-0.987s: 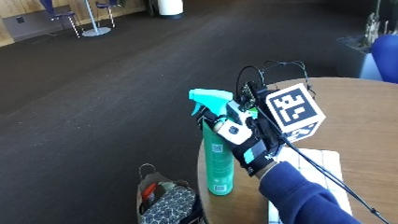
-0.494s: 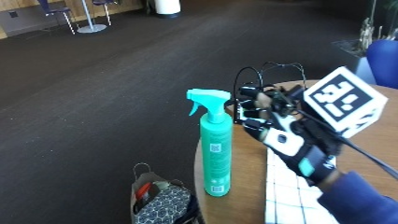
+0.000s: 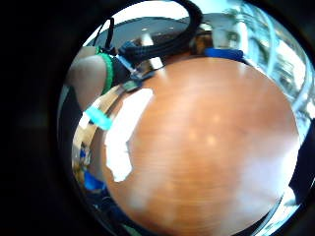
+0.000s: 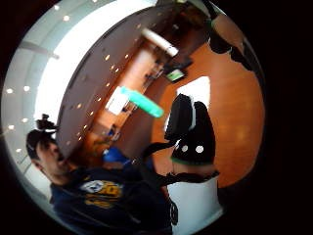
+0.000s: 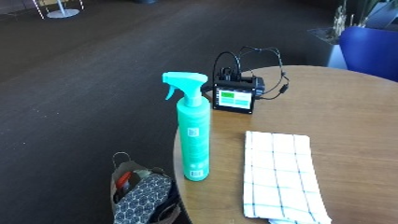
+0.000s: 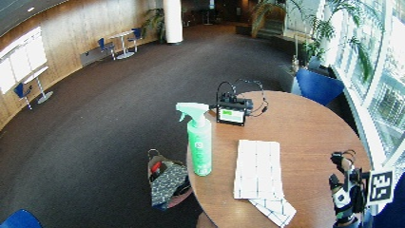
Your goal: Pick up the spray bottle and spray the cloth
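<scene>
Teal plastic spray bottle [image 5: 193,135] stands upright near table edge, ungripped | white checked cloth [image 5: 278,177] lies beside | gloved right hand [image 6: 347,194] well apart, finger spread cannot be told | next judged: bottle to be reached.

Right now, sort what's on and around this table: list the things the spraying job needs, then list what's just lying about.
For the job:
- tall green plastic spray bottle, upright at the table edge
- white cloth with blue checks, lying flat beside it
- black-gloved right hand, away from both

Lying about:
- small black device with a green screen and its cables
- patterned bag on the floor
- blue chair
</scene>
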Available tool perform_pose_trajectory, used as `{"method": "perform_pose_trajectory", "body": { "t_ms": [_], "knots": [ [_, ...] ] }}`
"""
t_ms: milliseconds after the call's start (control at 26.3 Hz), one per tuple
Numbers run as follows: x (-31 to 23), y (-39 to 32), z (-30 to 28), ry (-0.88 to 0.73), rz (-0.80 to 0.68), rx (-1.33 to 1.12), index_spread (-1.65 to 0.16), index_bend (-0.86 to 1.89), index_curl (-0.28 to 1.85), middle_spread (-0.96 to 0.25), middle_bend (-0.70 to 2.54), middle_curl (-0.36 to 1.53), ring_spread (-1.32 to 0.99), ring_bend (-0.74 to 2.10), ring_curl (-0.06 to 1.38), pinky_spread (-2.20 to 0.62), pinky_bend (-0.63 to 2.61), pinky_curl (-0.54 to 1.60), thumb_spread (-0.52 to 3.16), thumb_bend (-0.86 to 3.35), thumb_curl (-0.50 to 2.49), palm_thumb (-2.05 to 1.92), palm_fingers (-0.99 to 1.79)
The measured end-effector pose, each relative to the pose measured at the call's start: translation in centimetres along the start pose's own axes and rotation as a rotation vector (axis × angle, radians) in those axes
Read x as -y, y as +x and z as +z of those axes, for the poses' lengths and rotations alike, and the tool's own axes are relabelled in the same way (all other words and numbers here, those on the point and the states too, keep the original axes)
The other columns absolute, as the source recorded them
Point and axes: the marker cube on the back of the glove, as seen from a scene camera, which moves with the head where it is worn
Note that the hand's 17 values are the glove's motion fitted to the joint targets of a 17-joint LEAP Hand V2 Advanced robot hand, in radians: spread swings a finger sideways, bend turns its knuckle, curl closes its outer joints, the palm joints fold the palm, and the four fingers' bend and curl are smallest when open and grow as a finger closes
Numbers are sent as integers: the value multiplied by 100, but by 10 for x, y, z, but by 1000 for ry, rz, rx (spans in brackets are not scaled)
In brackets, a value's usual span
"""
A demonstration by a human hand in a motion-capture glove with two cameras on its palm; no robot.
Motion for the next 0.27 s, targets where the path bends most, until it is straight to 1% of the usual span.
{"method": "perform_pose_trajectory", "body": {
  "t_ms": [38,76,190,266],
  "knots": [
    [-9,9,6,34,8,83,-33,20,30,-4,31,41,-7,45,33,17,33,30,119,-1,51,67,83],
    [-18,22,12,55,25,109,-33,20,31,-4,30,41,-7,44,34,18,31,30,120,0,51,67,81],
    [-39,64,26,45,113,20,-32,25,35,-3,23,40,-6,37,34,21,30,31,122,0,51,70,73],
    [-42,73,29,26,134,9,-32,24,36,-3,22,39,-6,35,34,22,28,31,123,0,51,71,72]
  ]
}}
